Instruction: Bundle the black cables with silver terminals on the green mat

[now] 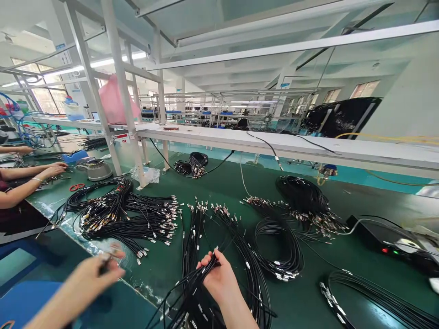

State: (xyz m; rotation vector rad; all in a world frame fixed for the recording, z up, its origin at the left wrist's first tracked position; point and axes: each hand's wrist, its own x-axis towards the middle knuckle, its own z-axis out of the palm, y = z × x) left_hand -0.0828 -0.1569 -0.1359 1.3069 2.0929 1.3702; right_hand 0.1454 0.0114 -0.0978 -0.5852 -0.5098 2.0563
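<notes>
Where a white steel rack (pixel 118 77) rises over it, a long workbench topped with a dark green mat (pixel 222 183) stretches across the view, with a white shelf (pixel 274 144) behind. Spread on the mat lie black coaxial cables (pixel 120 219) with metal-tipped ends, gathered in loose bunches and coils. The biggest pile sits ahead and to the left, and a rounder coil (pixel 277 249) lies right of centre, not far from a black box (pixel 387 242) showing a red and a green light. The person's right hand (pixel 222 278) is closed around a bundle of cables (pixel 192 301), which fans out at the bottom of the view, just beside another coil. The left hand (pixel 89 278) is blurred and pinches something small and dark (pixel 104 265) that cannot be made out. Farther left, a co-worker's hand (pixel 48 171) is near a round grey metal pot (pixel 98 170), whose contents do not show. Red-handled scissors (pixel 77 187) lie close by, and a clear plastic bag (pixel 146 174) sits at the foot of the rack.
</notes>
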